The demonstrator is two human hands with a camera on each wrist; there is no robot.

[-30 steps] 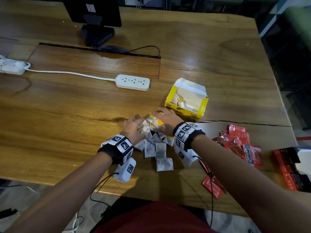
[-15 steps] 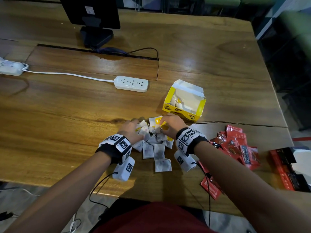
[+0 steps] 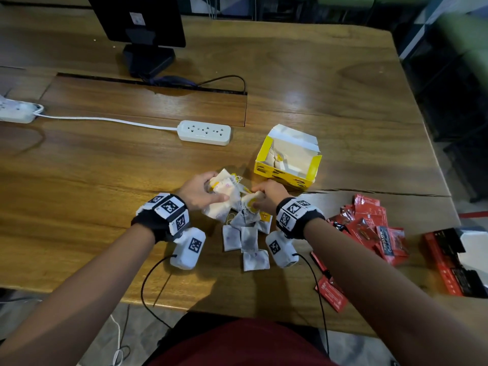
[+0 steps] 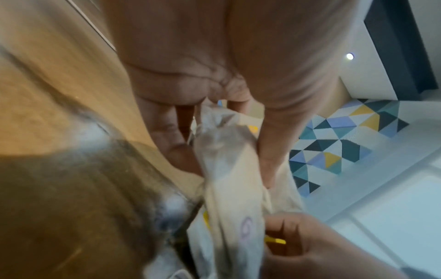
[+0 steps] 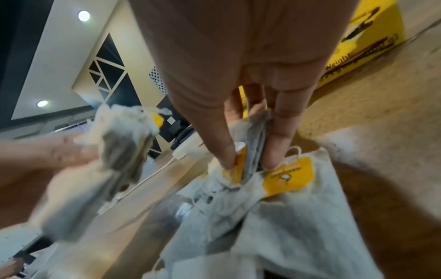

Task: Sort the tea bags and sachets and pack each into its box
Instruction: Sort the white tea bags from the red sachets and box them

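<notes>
My left hand (image 3: 201,191) grips a bunch of white tea bags (image 3: 224,191) lifted just above the table; in the left wrist view the fingers (image 4: 181,154) clamp the bunch (image 4: 229,169). My right hand (image 3: 266,196) pinches a few tea bags with yellow tags (image 3: 250,202), thumb and fingers (image 5: 279,136) squeezing them (image 5: 253,151). More tea bags (image 3: 248,239) lie loose below both hands. The open yellow box (image 3: 287,175) stands just beyond the right hand with some bags inside. Red sachets (image 3: 369,228) lie in a heap to the right.
A red box (image 3: 446,265) lies at the table's right edge. A white power strip (image 3: 204,132) with its cable sits behind the pile, and a monitor stand (image 3: 148,56) at the back. The table's front edge (image 3: 211,305) is near my body.
Both hands have gathered tea bags from the pile and drawn apart. The left hand now holds a bigger bunch lifted to the left; the right hand pinches its own few.
</notes>
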